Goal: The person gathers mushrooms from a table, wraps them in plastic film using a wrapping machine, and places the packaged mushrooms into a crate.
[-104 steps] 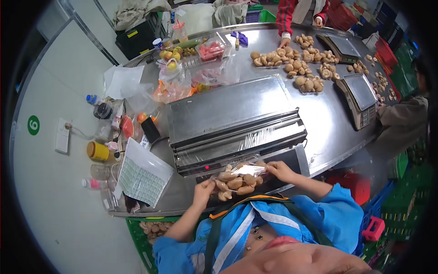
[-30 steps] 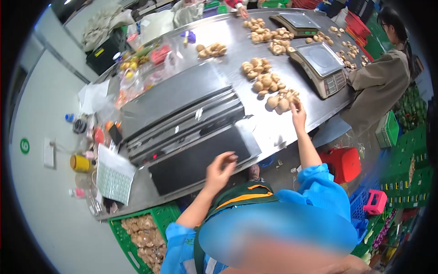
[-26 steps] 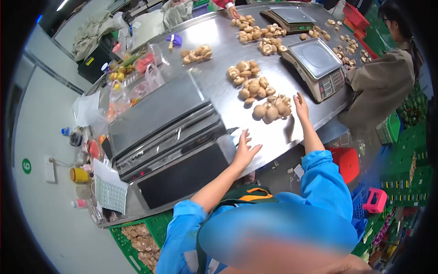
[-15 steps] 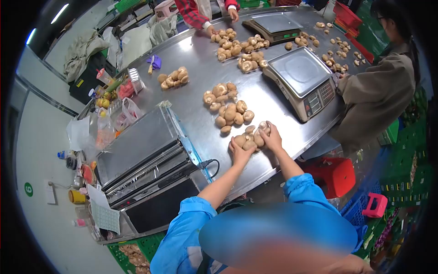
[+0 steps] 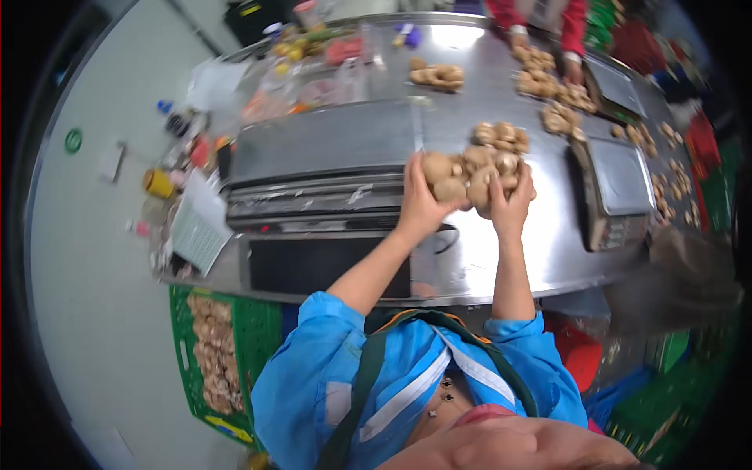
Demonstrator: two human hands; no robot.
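Note:
A cluster of brown-capped mushrooms (image 5: 451, 186) sits between my two hands, over the steel table. My left hand (image 5: 423, 197) is curled round its left side, thumb beneath. On the right, my right hand (image 5: 509, 205) presses in with its fingers up against the caps. Whether a tray lies under the cluster is hidden. Just beyond, another mushroom pile (image 5: 501, 136) lies on the table, and some caps between overlap the held ones. To the left of my left hand is a film wrapping machine (image 5: 321, 141) with a dark front plate.
A digital scale (image 5: 619, 184) stands to the right, with a second scale (image 5: 615, 86) behind it. Across the table, a person's red sleeves (image 5: 576, 31) reach toward more mushrooms (image 5: 536, 74). A green crate (image 5: 184, 337) of packed mushrooms stands lower left. Bags and fruit crowd the far left.
Both my hands have moved left and away from the table's front edge with the mushrooms, toward the wrapping machine. The head view has turned. The person across now reaches both hands down to the mushrooms.

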